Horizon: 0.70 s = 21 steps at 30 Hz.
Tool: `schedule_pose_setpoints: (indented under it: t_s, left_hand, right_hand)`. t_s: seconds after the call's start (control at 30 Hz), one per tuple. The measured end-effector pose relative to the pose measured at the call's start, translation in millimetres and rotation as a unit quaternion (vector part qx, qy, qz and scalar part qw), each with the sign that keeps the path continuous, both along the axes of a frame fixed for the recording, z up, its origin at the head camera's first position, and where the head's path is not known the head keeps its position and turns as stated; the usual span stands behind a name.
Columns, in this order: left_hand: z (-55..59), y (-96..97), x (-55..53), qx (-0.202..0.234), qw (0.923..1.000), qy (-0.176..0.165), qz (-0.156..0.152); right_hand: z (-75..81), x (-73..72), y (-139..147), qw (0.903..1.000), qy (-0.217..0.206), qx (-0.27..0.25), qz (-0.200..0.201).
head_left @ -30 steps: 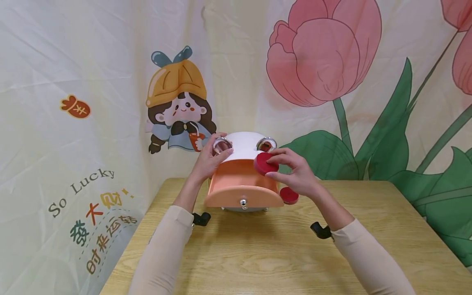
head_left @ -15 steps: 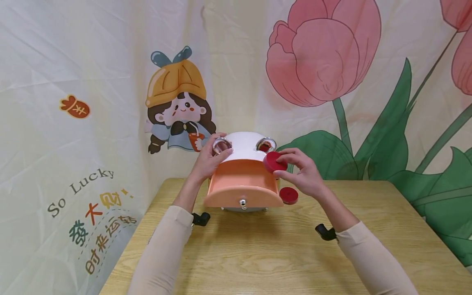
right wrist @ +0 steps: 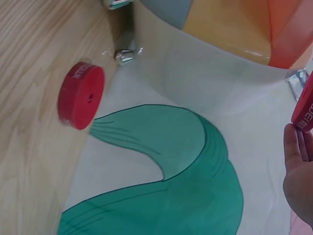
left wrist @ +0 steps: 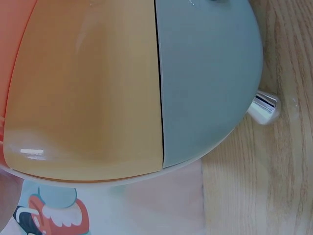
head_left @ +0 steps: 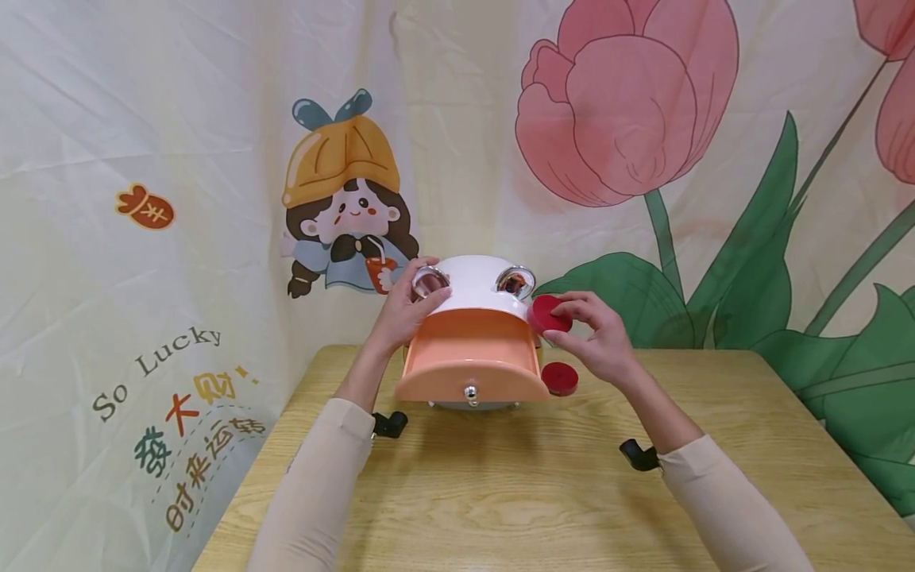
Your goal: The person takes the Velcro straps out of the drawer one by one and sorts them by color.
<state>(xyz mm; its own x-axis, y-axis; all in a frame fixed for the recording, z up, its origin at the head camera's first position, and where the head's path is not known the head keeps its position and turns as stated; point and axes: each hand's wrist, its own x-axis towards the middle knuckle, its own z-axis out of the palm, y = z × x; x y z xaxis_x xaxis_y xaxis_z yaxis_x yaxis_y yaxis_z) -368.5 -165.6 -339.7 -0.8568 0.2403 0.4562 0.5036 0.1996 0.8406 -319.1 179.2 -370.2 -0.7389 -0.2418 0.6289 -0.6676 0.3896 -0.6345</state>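
Note:
A small rounded drawer cabinet with a white top (head_left: pixel 473 278) and silver ring-like eyes stands on the table. Its top orange drawer (head_left: pixel 436 383) is pulled out and bare inside. My left hand (head_left: pixel 400 316) grips the cabinet at the left silver eye, thumb on the white top. Beside the cabinet's upper right, my right hand (head_left: pixel 599 338) pinches a red round roll (head_left: pixel 546 313) in the air, lettering on its side (right wrist: pixel 308 115). A second red roll (head_left: pixel 560 379) lies on the table below it. The left wrist view shows the yellow drawer (left wrist: pixel 88 93) and grey drawer (left wrist: pixel 210 83), both closed.
The wooden table (head_left: pixel 486 492) reaches back to a printed curtain (head_left: pixel 457 159) with flowers and a cartoon figure. Silver feet (right wrist: pixel 124 56) hold the cabinet up. Black wrist mounts (head_left: pixel 638 455) stick out from both sleeves.
My right hand has carried the red roll to the right, from in front of the drawer opening to beside the cabinet. The left hand stays on the cabinet.

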Motion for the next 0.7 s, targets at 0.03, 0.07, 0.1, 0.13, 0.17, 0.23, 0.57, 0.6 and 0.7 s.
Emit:
schedule_pose_setpoints:
  t_s: [0.03,0.07,0.1,0.13,0.17,0.23,0.57,0.6,0.7]
  left_hand:
    - [-0.2,0.0,-0.2,0.000,1.0000,0.000,0.001]
    - [-0.3,-0.2,-0.2,0.000,1.0000,0.000,0.002]
    - [-0.5,-0.3,0.0,-0.001,1.0000,-0.001,0.003]
    - [-0.6,-0.6,0.3,-0.002,1.0000,-0.003,0.004]
    - [-0.6,-0.7,0.3,-0.003,1.0000,-0.003,0.006]
    - [-0.6,-0.8,0.5,-0.004,1.0000,-0.004,0.006]
    - [0.1,0.5,0.0,-0.008,0.9999,-0.009,0.006]
    - [0.0,0.9,-0.2,-0.008,0.9999,-0.010,0.006]
    - [-0.4,1.3,-0.5,-0.008,0.9999,-0.011,0.006]
  right_hand:
    - [-1.3,0.2,1,1.0000,-0.004,0.002,-0.006]
    - [-3.1,0.0,2,0.9999,-0.007,0.005,-0.012]
    - [-5.2,-0.7,2,0.9998,-0.009,0.008,-0.018]
    - [-7.5,-1.4,3,0.9996,-0.013,0.011,-0.023]
    - [-9.3,-1.9,4,0.9994,-0.015,0.015,-0.028]
    - [-12.5,-3.3,5,0.9989,-0.021,0.022,-0.035]
    - [-26.1,-7.9,13,0.9947,-0.063,0.054,-0.062]
    - [-27.8,-8.1,14,0.9941,-0.067,0.057,-0.063]
    - [-33.7,-9.6,17,0.9930,-0.075,0.067,-0.062]
